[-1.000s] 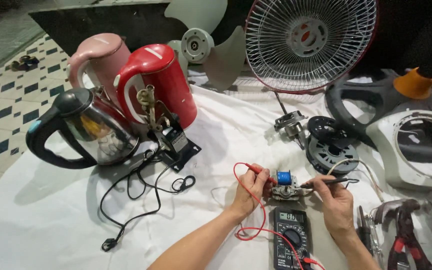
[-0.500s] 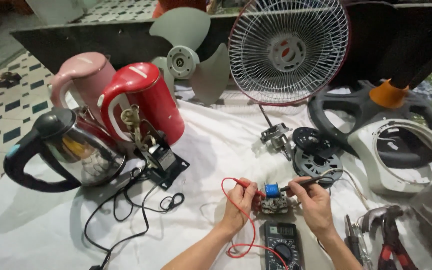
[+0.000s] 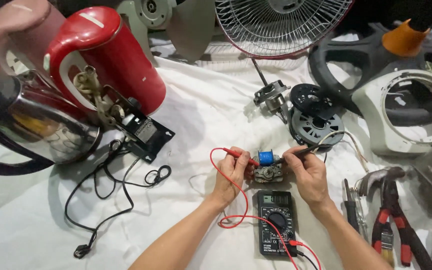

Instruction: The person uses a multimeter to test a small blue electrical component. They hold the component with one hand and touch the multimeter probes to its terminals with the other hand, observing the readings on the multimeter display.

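Small metal motor with blue coil [image 3: 267, 166] needs firm contact: left hand [image 3: 232, 174] pinches the red probe [image 3: 240, 155], right hand [image 3: 308, 174] pinches the black probe [image 3: 307, 149]; steady both tips.

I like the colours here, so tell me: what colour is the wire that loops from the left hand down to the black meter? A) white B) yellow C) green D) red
D: the wire held in the left hand is red and curls down to the black meter lying between the two arms.
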